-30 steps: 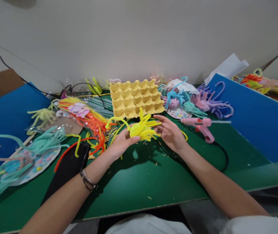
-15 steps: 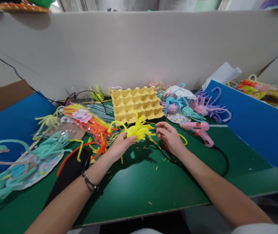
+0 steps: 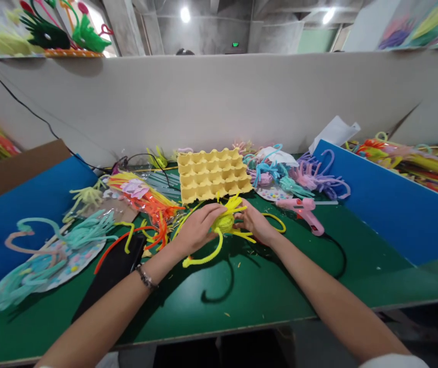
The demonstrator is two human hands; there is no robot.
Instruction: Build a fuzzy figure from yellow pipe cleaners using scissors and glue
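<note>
A yellow pipe-cleaner swan, with a long curved neck and splayed strands, is held above the green table. My left hand is closed round its far-left side, and the neck curls down toward me beneath that hand. On the other side, my right hand has its fingers bent against the strands; its fingertips are partly hidden. Behind the hands leans a yellow egg-carton tray. A pink glue gun lies to the right of my right hand, beside a yellow pipe-cleaner loop.
Blue panels stand at left and right. Bagged orange and yellow pipe cleaners lie left of the tray. A teal pipe-cleaner swan and a black flat object are near my left arm. Purple and pink pieces sit back right.
The swan has been turned, so its neck now hangs toward me instead of pointing left. My right hand has come in to the strands. The head view has tilted up.
</note>
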